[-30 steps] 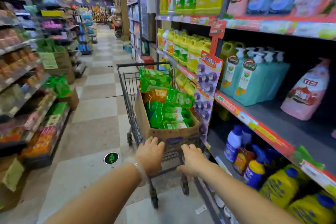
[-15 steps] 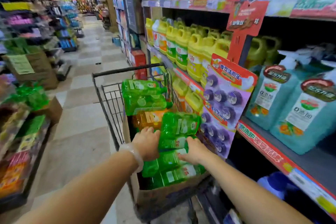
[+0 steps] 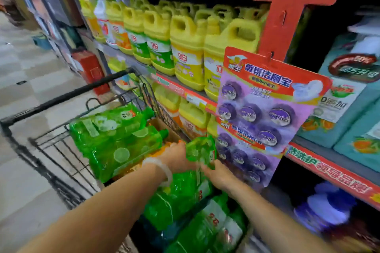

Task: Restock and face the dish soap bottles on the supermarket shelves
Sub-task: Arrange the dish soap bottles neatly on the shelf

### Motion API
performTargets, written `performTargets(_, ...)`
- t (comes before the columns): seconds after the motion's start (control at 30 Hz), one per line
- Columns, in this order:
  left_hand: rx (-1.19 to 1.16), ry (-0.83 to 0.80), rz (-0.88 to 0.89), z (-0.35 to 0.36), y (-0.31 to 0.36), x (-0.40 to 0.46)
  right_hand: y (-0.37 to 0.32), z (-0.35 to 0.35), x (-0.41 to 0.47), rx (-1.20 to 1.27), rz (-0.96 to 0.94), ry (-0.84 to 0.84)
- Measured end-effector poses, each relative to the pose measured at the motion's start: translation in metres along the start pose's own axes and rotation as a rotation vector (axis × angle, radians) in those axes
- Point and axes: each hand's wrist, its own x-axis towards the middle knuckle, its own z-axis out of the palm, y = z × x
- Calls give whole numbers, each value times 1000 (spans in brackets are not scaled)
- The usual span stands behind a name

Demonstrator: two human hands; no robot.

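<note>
Two hands were down in the cart at lower centre of the frame, both on one green dish soap bottle (image 3: 202,151). Left hand (image 3: 176,157) gripped its left side, fingers curled onto it; right hand (image 3: 219,174) came under from the lower right, fingers touching the underside, but motion blur hid whether they curled, so I could not tell that grip. Bottle sat tilted, just above the other green bottles (image 3: 115,139) stacked in a cardboard box (image 3: 162,127) inside the wire cart (image 3: 61,146).

Handling, judged: full bottle, moderately heavy, thin translucent plastic that gives under squeeze, glossy film label likely slippery. Best taken around the body near the waist, or one hand at the neck and one supporting the base; not by the cap alone.

Yellow jugs (image 3: 189,47) filled the shelf (image 3: 181,90) at upper centre. Purple hanging card of cleaner discs (image 3: 261,113) hung right of centre, just beside the lifted bottle, so it could snag. Teal pump bottles (image 3: 349,98) stood at right. No green bottles showed on the shelves yet.
</note>
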Motion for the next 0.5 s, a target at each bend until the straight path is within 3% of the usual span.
performTargets(0.17,-152,-309,154,-10,-9,47,-10,34,24,500,254,109)
performTargets(0.27,-211,-454,191,11,-21,92,-10,39,25,748,402,69)
performTargets(0.33,-324,-467,182,35,-29,125,-10,40,24,828,427,68)
performTargets(0.5,-809,-364,-26,4,-33,64,-21,48,15,962,456,154)
